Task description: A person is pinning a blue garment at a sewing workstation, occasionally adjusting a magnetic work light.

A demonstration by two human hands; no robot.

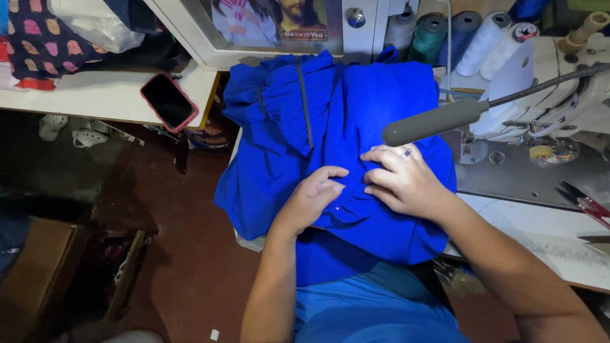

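Phone (168, 101): black screen, red case, lying at the front right corner of the white side table (82, 98).
Blue garment (330, 146): royal blue cloth with a gathered ruffle, spread over the left end of the sewing table (540, 219), hanging off its front edge.
Left hand (312, 197): fingers curled narrow, pinching a fold of the garment near its middle.
Right hand (401, 183): ringed, fingers bent, pressing the same fold, touching the left fingertips.
Thread cones (464, 35): standing along the back edge.
Sewing machine (559, 89): white, at the right.
Scissors (588, 203): near the right edge.
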